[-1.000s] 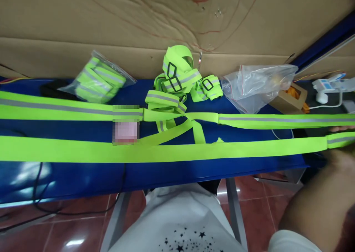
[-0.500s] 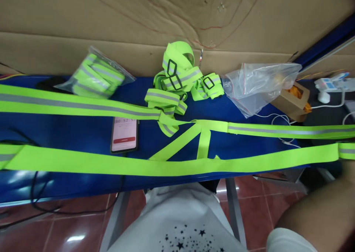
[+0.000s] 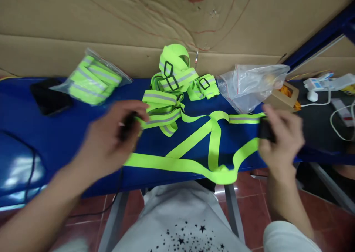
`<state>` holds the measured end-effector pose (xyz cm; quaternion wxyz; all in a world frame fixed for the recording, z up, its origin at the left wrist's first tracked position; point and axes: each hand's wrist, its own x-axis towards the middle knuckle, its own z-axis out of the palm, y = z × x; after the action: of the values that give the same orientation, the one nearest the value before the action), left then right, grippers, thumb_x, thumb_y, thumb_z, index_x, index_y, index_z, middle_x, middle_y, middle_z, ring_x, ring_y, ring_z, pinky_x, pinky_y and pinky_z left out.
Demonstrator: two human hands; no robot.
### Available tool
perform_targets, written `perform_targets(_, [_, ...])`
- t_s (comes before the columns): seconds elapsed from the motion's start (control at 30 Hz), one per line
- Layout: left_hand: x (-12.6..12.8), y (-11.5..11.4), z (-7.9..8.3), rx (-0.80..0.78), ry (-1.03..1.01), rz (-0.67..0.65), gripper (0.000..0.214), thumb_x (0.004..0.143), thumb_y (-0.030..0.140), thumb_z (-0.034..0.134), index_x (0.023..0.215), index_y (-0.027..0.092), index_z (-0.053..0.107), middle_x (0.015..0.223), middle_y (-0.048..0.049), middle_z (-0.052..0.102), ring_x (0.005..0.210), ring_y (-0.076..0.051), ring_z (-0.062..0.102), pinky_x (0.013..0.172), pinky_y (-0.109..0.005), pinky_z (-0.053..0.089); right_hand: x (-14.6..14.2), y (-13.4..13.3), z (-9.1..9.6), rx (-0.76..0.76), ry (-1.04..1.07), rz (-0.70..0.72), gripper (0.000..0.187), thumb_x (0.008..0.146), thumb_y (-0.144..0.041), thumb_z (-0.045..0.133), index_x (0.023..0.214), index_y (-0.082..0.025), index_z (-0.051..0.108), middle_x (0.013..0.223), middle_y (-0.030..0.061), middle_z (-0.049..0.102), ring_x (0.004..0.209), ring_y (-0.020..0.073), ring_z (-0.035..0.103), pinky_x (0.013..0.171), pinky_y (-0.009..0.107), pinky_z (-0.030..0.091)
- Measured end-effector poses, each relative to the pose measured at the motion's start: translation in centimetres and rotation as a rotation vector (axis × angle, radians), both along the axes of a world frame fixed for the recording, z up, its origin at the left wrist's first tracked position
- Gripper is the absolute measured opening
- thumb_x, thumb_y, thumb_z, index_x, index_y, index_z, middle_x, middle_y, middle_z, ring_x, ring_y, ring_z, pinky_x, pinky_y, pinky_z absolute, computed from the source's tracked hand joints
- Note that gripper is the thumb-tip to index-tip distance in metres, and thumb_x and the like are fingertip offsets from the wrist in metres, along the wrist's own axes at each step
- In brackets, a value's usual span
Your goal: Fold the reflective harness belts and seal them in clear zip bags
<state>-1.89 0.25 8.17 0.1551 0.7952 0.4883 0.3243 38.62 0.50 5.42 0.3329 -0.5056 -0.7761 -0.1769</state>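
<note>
A fluorescent yellow-green reflective strap harness [image 3: 177, 163] with grey stripes stretches across the front of the blue table, held at both ends. My left hand [image 3: 111, 137], a bit smeared by motion, closes on its left end, where a black piece [image 3: 128, 125] shows between the fingers. On the other side my right hand [image 3: 285, 137] grips the right end around a dark part [image 3: 266, 129]. Between the hands the harness sags, with two short bands joined at its middle. Just behind it lies a heap of rolled straps [image 3: 177, 69] with black rectangular buckles.
Back left, a clear bag of folded straps [image 3: 93, 78] overlaps a black object [image 3: 50, 96]. Empty plastic bags [image 3: 246, 85] and a small cardboard box [image 3: 284, 98] lie back right, near a power strip [image 3: 318, 83]. Cardboard [image 3: 111, 19] lines the back.
Both hands have come inward from the sides with the strap ends. The harness, stretched taut before, now hangs slack and bunched. My left arm now covers where the phone showed.
</note>
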Motion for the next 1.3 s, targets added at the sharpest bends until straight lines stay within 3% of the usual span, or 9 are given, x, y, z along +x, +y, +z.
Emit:
perform_targets(0.07, [2.2,0.3,-1.3,0.038,0.172,-0.089,0.055,0.092,0.006,0.053,0.145,0.020,0.047,0.117,-0.0098,0.072,0.102,-0.024,0.071,0.088,-0.039,0.061,-3.6,0.4,-0.6,-0.147,-0.048,0.234,0.092,0.077,-0.008,0.056,0.165,-0.031,0.041,0.128,0.0153,0.068,0.113,0.0340,0.066,0.091,0.051,0.054])
perform_targets(0.13, [4.5,0.6,-2.2,0.159,0.292,-0.177,0.065,0.083,0.001,0.053,0.146,0.012,0.044,0.117,-0.0155,0.074,0.107,-0.032,0.073,0.092,-0.047,0.061,-6.8,0.8,-0.7,-0.238,-0.066,0.381,0.093,0.079,-0.003,0.052,0.167,-0.027,0.035,0.130,0.0138,0.067,0.118,0.0323,0.065,0.094,0.050,0.053])
perform_targets(0.27, [7.1,1.0,-2.2,0.295,0.359,-0.197,0.065,0.084,0.001,0.050,0.148,0.008,0.041,0.122,-0.0206,0.074,0.107,-0.035,0.074,0.090,-0.050,0.061,-10.3,1.1,-0.7,-0.303,-0.100,0.489,0.078,0.084,-0.002,0.051,0.160,-0.016,0.043,0.132,0.0171,0.065,0.121,0.0327,0.062,0.096,0.048,0.051])
perform_targets(0.6, [7.3,1.5,-1.9,0.325,0.397,-0.121,0.065,0.091,0.007,0.049,0.155,0.011,0.037,0.120,-0.0172,0.075,0.106,-0.033,0.074,0.090,-0.047,0.059,-10.8,1.5,-0.1,-0.224,-0.065,0.356,0.067,0.083,-0.003,0.054,0.150,-0.011,0.053,0.129,0.0176,0.065,0.112,0.0319,0.060,0.091,0.045,0.049])
perform_targets(0.83, [8.5,2.1,-1.7,0.259,0.445,-0.095,0.073,0.091,0.006,0.049,0.161,0.016,0.029,0.127,-0.0193,0.071,0.113,-0.037,0.071,0.093,-0.053,0.060,-13.4,2.0,-0.4,-0.242,-0.090,0.245,0.064,0.085,-0.001,0.048,0.148,-0.011,0.055,0.128,0.0198,0.065,0.110,0.0334,0.059,0.088,0.047,0.048])
perform_targets(0.93, [8.6,2.9,-1.6,0.256,0.359,-0.126,0.076,0.090,0.005,0.052,0.161,0.018,0.026,0.136,-0.0227,0.063,0.124,-0.040,0.066,0.092,-0.056,0.060,-14.2,2.6,-0.5,-0.274,-0.050,0.230,0.070,0.084,-0.001,0.047,0.153,-0.009,0.050,0.131,0.0214,0.062,0.111,0.0339,0.058,0.087,0.046,0.049])
perform_targets(1.07, [8.7,3.8,-1.0,0.223,0.202,-0.119,0.079,0.087,0.002,0.057,0.159,0.020,0.027,0.143,-0.0206,0.057,0.136,-0.039,0.059,0.108,-0.057,0.055,-14.9,3.7,-0.2,-0.288,-0.008,0.231,0.072,0.084,-0.003,0.048,0.155,-0.016,0.046,0.139,0.0193,0.060,0.114,0.0342,0.058,0.090,0.047,0.049])
perform_targets(1.2, [8.9,4.5,0.0,0.173,0.132,-0.050,0.079,0.086,-0.003,0.052,0.157,0.023,0.029,0.148,-0.0173,0.053,0.144,-0.037,0.053,0.118,-0.058,0.049,-15.6,5.0,0.8,-0.311,-0.004,0.217,0.065,0.091,-0.005,0.043,0.155,-0.016,0.046,0.143,0.0200,0.058,0.121,0.0352,0.058,0.097,0.050,0.049])
perform_targets(1.3, [8.0,5.0,1.2,0.147,-0.014,-0.123,0.082,0.087,0.002,0.057,0.158,0.026,0.026,0.159,-0.0132,0.045,0.153,-0.034,0.044,0.125,-0.056,0.043,-15.6,6.0,2.1,-0.319,-0.008,0.278,0.069,0.091,-0.005,0.043,0.158,-0.017,0.041,0.144,0.0179,0.057,0.127,0.0344,0.056,0.104,0.051,0.048])
